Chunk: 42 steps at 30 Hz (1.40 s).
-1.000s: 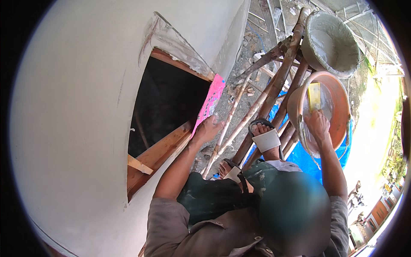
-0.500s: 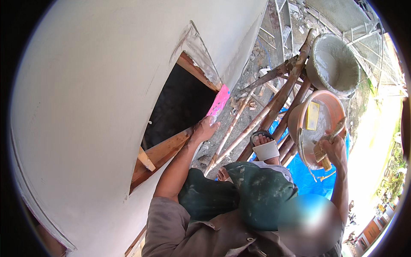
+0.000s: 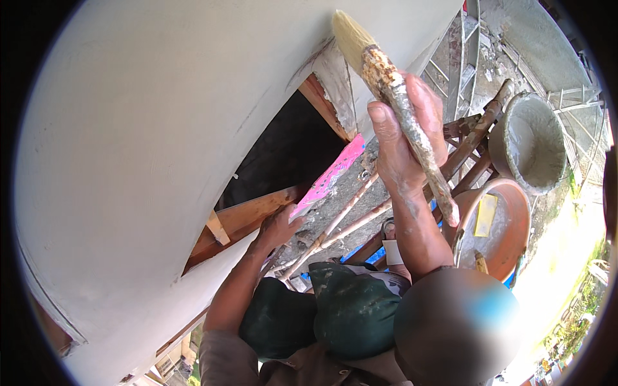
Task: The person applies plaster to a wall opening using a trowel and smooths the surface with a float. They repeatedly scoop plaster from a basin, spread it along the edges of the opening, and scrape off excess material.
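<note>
Brush (image 3: 386, 74) is slanting before the white wall (image 3: 141, 141), my right hand (image 3: 394, 156) gripping it; remotely, I am observing my left hand (image 3: 277, 227) at the pink strip (image 3: 329, 174) (grip: I cannot tell).

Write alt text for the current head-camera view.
A right hand raises a pale-bristled brush close to a white wall; the left hand holds the lower end of a pink strip beside a dark opening. At right sit a grey bucket and an orange one with a yellow block inside.
</note>
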### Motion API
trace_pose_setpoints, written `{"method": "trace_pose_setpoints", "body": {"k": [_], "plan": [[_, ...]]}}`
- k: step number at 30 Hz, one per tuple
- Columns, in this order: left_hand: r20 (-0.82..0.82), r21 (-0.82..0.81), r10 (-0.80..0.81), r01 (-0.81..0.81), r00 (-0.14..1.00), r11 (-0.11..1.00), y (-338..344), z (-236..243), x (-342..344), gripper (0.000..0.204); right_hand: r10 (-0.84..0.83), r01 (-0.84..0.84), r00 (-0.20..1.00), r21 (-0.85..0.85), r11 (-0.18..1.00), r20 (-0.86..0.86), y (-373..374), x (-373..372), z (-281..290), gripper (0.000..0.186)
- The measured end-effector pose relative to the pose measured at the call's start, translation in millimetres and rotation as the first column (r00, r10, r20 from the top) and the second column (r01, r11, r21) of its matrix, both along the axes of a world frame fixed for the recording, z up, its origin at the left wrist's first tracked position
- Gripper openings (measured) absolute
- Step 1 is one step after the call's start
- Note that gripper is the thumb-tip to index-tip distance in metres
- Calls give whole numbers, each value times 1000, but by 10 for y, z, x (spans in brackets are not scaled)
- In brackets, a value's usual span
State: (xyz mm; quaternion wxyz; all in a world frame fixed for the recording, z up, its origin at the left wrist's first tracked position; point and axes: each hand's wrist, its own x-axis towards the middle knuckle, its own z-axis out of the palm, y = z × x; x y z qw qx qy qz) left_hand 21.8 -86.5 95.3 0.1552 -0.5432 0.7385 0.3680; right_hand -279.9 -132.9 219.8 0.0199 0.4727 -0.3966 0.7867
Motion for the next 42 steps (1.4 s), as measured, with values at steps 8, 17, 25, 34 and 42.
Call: {"method": "trace_pose_setpoints", "body": {"k": [8,17,25,34,42], "plan": [[232,129,138,-171,963,977,497,80,602,60,17,-80,989,445,892,145,65,127,-1253,34],[314,110,106,-148,943,983,681,-5,792,60,-24,-188,959,701,688,281,148,175,-2663,31],[285,68,89,-113,954,991,532,-43,641,56,-156,-62,976,874,482,155,92,116,-3505,30],[315,79,83,-113,946,990,537,-160,689,55,-29,-305,902,683,663,431,70,198,-2682,34],[275,102,-46,19,960,995,340,-307,494,57,-45,-115,983,784,610,179,38,71,-2065,36]]}}
